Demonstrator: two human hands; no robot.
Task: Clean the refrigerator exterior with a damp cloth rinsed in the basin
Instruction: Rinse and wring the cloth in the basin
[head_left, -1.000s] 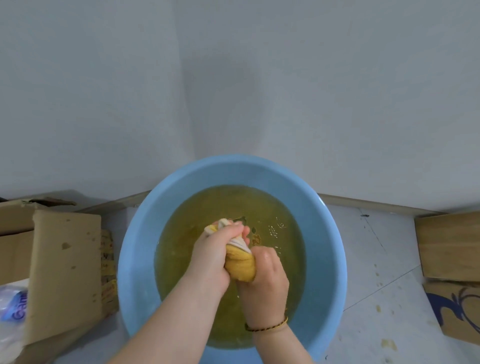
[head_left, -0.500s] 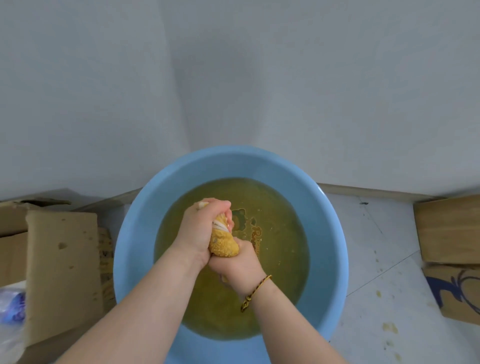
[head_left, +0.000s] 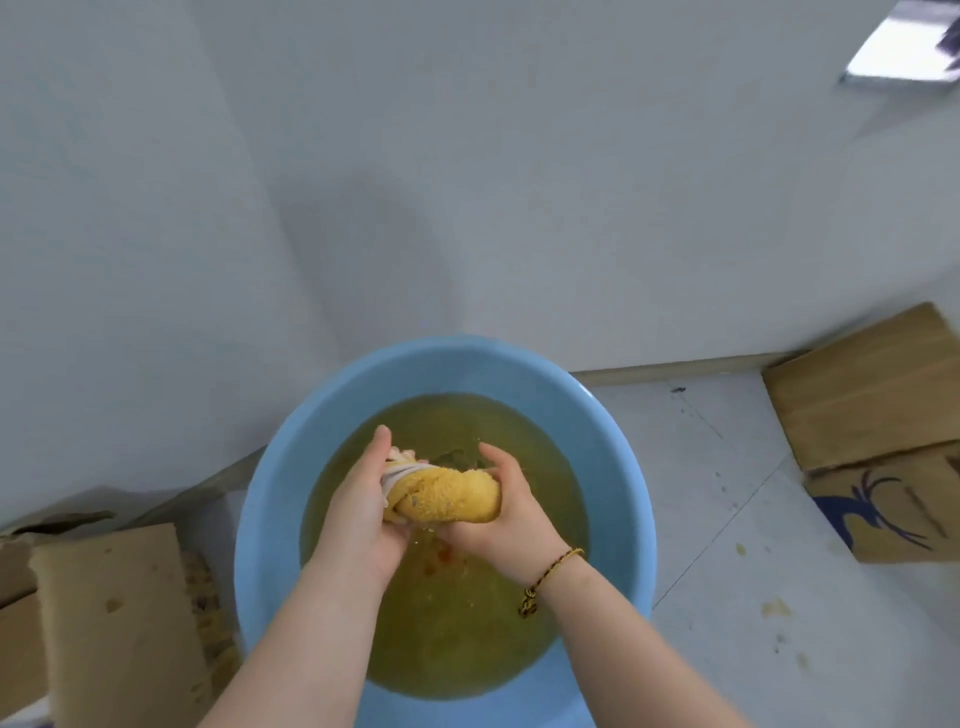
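Observation:
A round light-blue basin (head_left: 270, 519) sits on the floor below me, filled with murky yellowish water. Above the water I hold a twisted yellow cloth (head_left: 447, 496) with a white edge, lying roughly level. My left hand (head_left: 358, 512) grips its left end and my right hand (head_left: 511, 512) grips its right end. A braided bracelet circles my right wrist. The refrigerator is not in view.
A pale grey wall (head_left: 467, 182) rises right behind the basin. Cardboard boxes (head_left: 114, 618) stand at the left, and more cardboard boxes (head_left: 872, 395) lie at the right. A stained white tiled floor (head_left: 753, 597) stretches to the right of the basin.
My hands have drawn apart: the cloth was bunched upright between stacked fists, and now it stretches sideways between them. The view has tilted up, showing more wall.

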